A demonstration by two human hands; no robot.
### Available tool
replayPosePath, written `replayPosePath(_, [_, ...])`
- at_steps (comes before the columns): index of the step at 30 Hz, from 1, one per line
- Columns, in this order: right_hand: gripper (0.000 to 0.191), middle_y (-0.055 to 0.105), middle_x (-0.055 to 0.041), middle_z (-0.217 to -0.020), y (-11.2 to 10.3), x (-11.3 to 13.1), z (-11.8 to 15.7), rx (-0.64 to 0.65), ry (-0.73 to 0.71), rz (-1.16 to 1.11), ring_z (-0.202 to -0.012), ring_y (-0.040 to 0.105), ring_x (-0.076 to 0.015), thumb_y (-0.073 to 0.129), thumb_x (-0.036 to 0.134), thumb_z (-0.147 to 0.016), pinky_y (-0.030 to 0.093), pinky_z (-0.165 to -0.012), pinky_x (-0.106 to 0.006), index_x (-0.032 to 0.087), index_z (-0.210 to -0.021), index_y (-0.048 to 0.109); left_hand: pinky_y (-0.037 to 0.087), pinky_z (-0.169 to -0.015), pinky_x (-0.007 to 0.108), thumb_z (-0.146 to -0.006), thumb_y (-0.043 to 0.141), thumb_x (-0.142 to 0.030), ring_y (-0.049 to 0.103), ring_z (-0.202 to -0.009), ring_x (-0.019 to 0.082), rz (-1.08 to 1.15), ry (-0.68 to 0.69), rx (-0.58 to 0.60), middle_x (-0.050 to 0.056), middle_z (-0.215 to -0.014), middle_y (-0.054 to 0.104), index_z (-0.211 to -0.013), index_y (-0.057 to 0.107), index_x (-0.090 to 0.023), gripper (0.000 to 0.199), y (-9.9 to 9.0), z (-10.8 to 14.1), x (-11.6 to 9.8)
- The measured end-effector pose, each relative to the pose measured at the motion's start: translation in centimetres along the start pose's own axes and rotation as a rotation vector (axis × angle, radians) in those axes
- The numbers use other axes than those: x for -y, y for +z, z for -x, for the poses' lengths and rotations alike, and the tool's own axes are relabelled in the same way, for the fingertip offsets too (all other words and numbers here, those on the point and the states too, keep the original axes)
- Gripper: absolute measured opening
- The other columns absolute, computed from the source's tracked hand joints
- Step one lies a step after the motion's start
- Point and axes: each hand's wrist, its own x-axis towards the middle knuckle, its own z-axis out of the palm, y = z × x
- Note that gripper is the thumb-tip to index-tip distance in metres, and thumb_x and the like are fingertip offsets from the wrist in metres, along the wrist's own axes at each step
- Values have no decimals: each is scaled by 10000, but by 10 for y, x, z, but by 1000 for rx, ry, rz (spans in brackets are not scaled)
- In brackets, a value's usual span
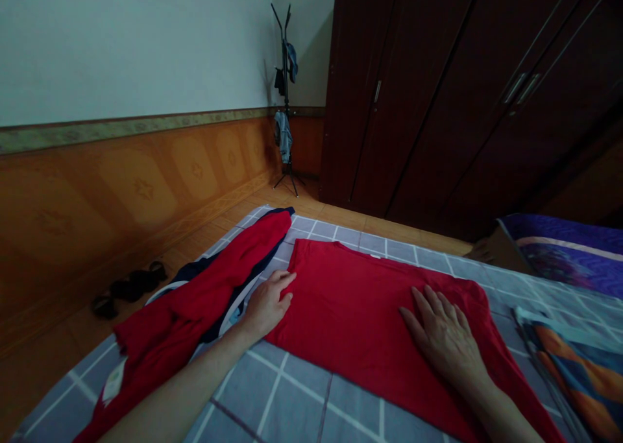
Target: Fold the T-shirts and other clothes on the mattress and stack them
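A red shirt (355, 300) lies spread on the bed, its sides folded in or hidden, with a small white tag at the collar edge. My left hand (270, 303) rests at the shirt's left edge, thumb and forefinger apart and touching the cloth; its other fingers are partly hidden. Flat on the right part of the shirt is my right hand (445, 333), fingers stretched out. To the left of my left hand, another red garment (204, 300) lies loosely over dark blue and white clothes (221, 326).
The bed has a grey checked sheet (302, 384). Folded patterned cloth (579, 359) lies at the right, near a purple quilted cover (574, 248). Beyond stand a coat rack (286, 99) and a dark wardrobe (413, 106). Black sandals (131, 287) lie on the floor.
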Motion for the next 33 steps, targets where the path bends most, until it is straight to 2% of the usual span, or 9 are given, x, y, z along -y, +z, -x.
replayPosePath(5, [610,456,-208,-1362,0,0,0,-6,-18,-14,-1239,416,-367,260,473,-919,334,-995,-502,64,-1300,506,405,-987,439,-850,470,-140,485,-1193,257,-257,207,-77,86,-1398,452,-1271,536,-207,432,-5,8,-4])
replayPosePath(9, [613,452,-214,-1360,1,-1,-1,4,-14,-29,-1234,417,-370,255,474,-917,334,-991,-508,65,-1301,501,343,-1043,444,-890,478,-199,473,-1214,236,-250,311,-51,78,-1336,530,-1225,568,-188,347,-10,11,-11])
replayPosePath(13, [629,446,-213,-1363,1,-1,-2,9,-18,-32,-1230,418,-372,235,486,-915,337,-989,-507,65,-1300,500,267,-1095,462,-917,480,-303,486,-1225,220,-248,291,75,89,-1316,552,-1245,551,-183,356,-14,14,-12])
replayPosePath(18, [640,447,-204,-1362,1,-2,-2,15,-10,-25,-1229,418,-366,205,496,-918,349,-982,-506,75,-1305,493,141,-1134,494,-911,458,-446,276,-1375,244,-328,302,216,149,-1467,337,-1413,330,-135,605,-16,20,-11])
replayPosePath(20, [638,450,-199,-1360,3,-3,-1,17,-30,-16,-1237,408,-367,203,491,-916,342,-991,-506,78,-1305,494,91,-1138,505,-908,443,-486,180,-1405,249,-348,320,226,146,-1498,264,-1448,244,-141,671,-17,22,-12])
replayPosePath(23, [616,451,-184,-1361,4,-6,0,31,-72,3,-1249,394,-371,201,474,-916,330,-1000,-509,95,-1297,503,17,-1142,496,-924,424,-463,100,-1420,234,-361,359,205,116,-1521,214,-1466,185,-164,663,-19,24,-14])
replayPosePath(29, [622,436,-216,-1362,4,-5,0,10,-69,1,-1235,404,-377,214,472,-913,353,-977,-515,67,-1311,469,63,-1147,458,-922,415,-487,152,-1411,218,-313,340,263,116,-1521,214,-1473,154,-194,676,-17,24,-6])
replayPosePath(33, [614,433,-196,-1374,3,-4,-1,35,-54,-15,-1252,390,-363,218,479,-912,343,-991,-514,89,-1314,467,58,-1148,481,-928,419,-454,144,-1413,228,-322,332,217,126,-1510,249,-1457,214,-157,640,-17,24,-8])
